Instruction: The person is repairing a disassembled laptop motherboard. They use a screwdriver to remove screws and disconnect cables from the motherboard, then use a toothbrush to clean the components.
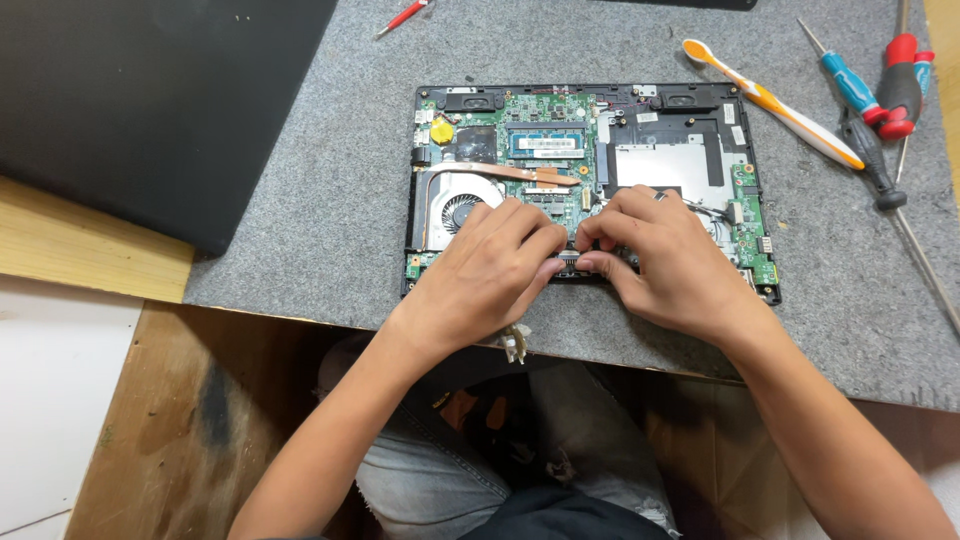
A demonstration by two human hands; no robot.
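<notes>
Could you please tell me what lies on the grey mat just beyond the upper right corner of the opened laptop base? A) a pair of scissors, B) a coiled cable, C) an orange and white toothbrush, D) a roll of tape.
C: an orange and white toothbrush lies slanted on the grey mat by the upper right corner of the opened laptop base, with screwdrivers further right.

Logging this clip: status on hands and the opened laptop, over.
Left hand and right hand pinching a small connector at the opened laptop's front edge. Fingertips nearly meeting. Nothing in the way.
</notes>
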